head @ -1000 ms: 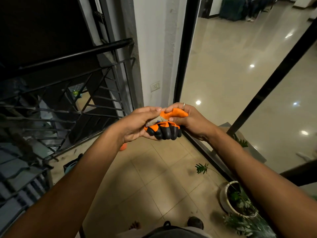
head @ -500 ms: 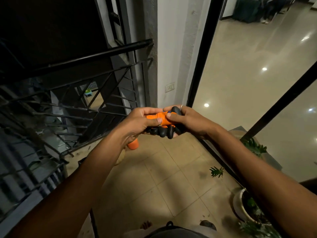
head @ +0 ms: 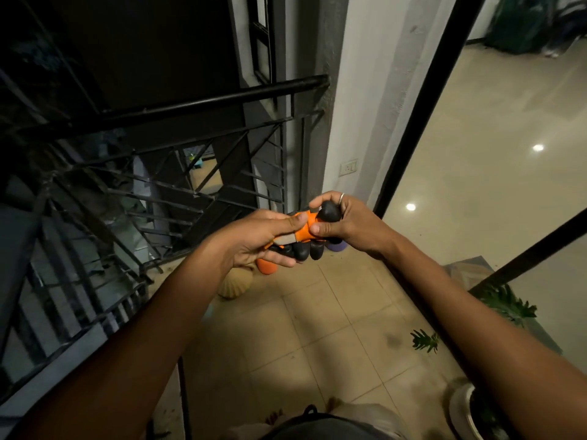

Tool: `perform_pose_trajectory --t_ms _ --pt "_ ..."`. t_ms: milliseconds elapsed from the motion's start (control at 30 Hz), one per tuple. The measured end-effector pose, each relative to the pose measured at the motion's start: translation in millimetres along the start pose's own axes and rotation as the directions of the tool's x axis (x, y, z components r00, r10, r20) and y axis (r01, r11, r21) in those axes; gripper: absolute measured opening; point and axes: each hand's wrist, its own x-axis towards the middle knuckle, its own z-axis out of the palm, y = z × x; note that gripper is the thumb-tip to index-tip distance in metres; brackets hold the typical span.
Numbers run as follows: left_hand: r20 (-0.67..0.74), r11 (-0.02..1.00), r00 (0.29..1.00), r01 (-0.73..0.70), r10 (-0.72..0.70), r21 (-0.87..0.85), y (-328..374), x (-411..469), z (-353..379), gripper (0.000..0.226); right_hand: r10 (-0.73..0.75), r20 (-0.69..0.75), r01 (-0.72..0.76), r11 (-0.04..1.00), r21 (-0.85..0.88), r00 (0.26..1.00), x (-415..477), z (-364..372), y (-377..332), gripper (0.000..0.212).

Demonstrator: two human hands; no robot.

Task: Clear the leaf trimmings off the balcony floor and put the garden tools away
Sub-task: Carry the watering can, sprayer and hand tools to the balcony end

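Observation:
Both hands hold an orange garden glove with black fingertips at chest height over the balcony floor. My left hand grips its cuff end, thumb on top. My right hand pinches the glove's other end, with one black fingertip showing between thumb and fingers. A small green leaf trimming lies on the tan floor tiles at the right.
A black metal railing runs along the left. A glass sliding door with a black frame stands at the right. A white pot with a plant sits at the lower right. Small orange, purple and beige objects sit near the wall.
The view has swung, bringing more railing and floor into sight. Both hands have kept hold of the glove and turned it, so a black fingertip now sticks up by the right hand.

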Motion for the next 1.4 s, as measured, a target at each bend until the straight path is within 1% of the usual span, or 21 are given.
perform_pose_trajectory --t_ms 167,233,300,400,467,533,600,667,733,767,833,867,933,967,1033,1067,1100,1167,1233,1300,1400 --pt "-0.035 0.997 0.999 0.017 -0.02 -0.081 1.3 2.0 -5.3 0.055 -0.062 0.079 0.062 0.998 0.01 0.995 14.7 -4.5 -3.0 0.027" --pt "-0.092 0.992 0.996 -0.012 0.0 -0.124 -1.9 5.4 -6.3 0.052 -0.086 0.077 0.087 0.996 -0.009 0.993 20.8 -0.7 -3.4 0.018" --pt "-0.17 0.988 0.985 -0.064 0.04 -0.137 -6.9 9.6 -5.9 0.042 -0.076 0.077 0.079 0.996 -0.043 0.994 26.6 4.4 -2.3 0.02" --pt "-0.248 0.984 0.964 -0.128 0.095 -0.122 -15.6 13.4 -7.6 0.032 0.032 0.119 -0.03 0.999 -0.017 0.992 36.0 10.8 -2.0 0.03" --pt "-0.284 0.984 0.95 -0.159 0.13 -0.082 -20.2 11.0 -8.1 0.03 0.118 0.153 -0.129 0.989 0.065 0.981 42.8 14.3 -4.1 0.028" --pt "-0.315 0.984 0.936 -0.177 0.158 -0.033 -24.1 7.9 -8.2 0.031 0.212 0.189 -0.241 0.959 0.149 0.959 49.6 16.1 -7.8 0.021" --pt "-0.348 0.982 0.921 -0.189 0.178 0.003 -27.8 4.5 -8.2 0.031 0.296 0.225 -0.347 0.907 0.238 0.928 55.5 14.3 -9.7 0.029" --pt "-0.381 0.983 0.907 -0.183 0.181 0.03 -30.0 2.8 -9.4 0.03 0.325 0.208 -0.376 0.879 0.294 0.923 58.3 12.8 -9.4 0.039" --pt "-0.409 0.984 0.896 -0.18 0.172 0.019 -31.9 1.9 -10.0 0.027 0.256 0.153 -0.292 0.905 0.308 0.954 59.9 16.2 -5.2 0.035" --pt "-0.422 0.983 0.891 -0.184 0.168 0.004 -33.2 1.8 -10.0 0.025 0.17 0.102 -0.192 0.943 0.27 0.98 61.5 18.6 -1.7 0.029" --pt "-0.439 0.982 0.885 -0.187 0.154 -0.033 -36.2 1.6 -9.7 0.028 -0.055 -0.022 0.056 0.997 0.049 0.998 66.0 21.9 9.2 0.015" --pt "-0.448 0.981 0.883 -0.187 0.142 -0.057 -37.4 1.9 -8.9 0.031 -0.151 -0.055 0.146 0.986 -0.083 0.987 69.6 22.0 15.5 0.011" --pt "-0.46 0.977 0.879 -0.193 0.128 -0.096 -38.2 2.8 -5.8 0.03 -0.264 -0.072 0.237 0.935 -0.263 0.962 73.5 20.2 21.6 0.013" --pt "-0.466 0.975 0.876 -0.197 0.127 -0.104 -38.3 3.1 -4.4 0.028 -0.28 -0.06 0.252 0.923 -0.29 0.958 72.8 20.0 21.2 0.016" --pt "-0.482 0.972 0.866 -0.207 0.132 -0.107 -38.8 3.8 -3.3 0.023 -0.248 0.005 0.238 0.924 -0.3 0.969 69.8 19.6 16.8 0.032" --pt "-0.491 0.972 0.861 -0.21 0.134 -0.102 -39.4 3.9 -3.6 0.022 -0.211 0.054 0.217 0.923 -0.317 0.976 68.5 18.6 13.5 0.043" --pt "-0.499 0.973 0.855 -0.213 0.139 -0.094 -40.1 4.6 -4.1 0.024 -0.162 0.117 0.192 0.925 -0.328 0.98 68.1 15.8 9.4 0.048" --pt "-0.512 0.974 0.847 -0.211 0.144 -0.076 -42.2 6.6 -5.5 0.028 -0.044 0.253 0.118 0.951 -0.286 0.967 69.7 9.5 3.2 0.035" --pt "-0.517 0.973 0.841 -0.221 0.158 -0.062 -42.7 10.3 -3.5 0.029 0.034 0.362 0.042 0.979 -0.2 0.932 74.4 4.8 0.5 0.032" --pt "-0.53 0.968 0.829 -0.244 0.18 -0.052 -41.6 14.6 0.1 0.029 0.061 0.393 -0.02 0.994 -0.108 0.918 80.6 4.4 -0.4 0.031" --pt "-0.564 0.964 0.799 -0.266 0.209 -0.019 -41.1 19.3 4.1 0.031 0.109 0.386 -0.131 0.991 0.03 0.916 91.0 5.1 1.5 0.026"
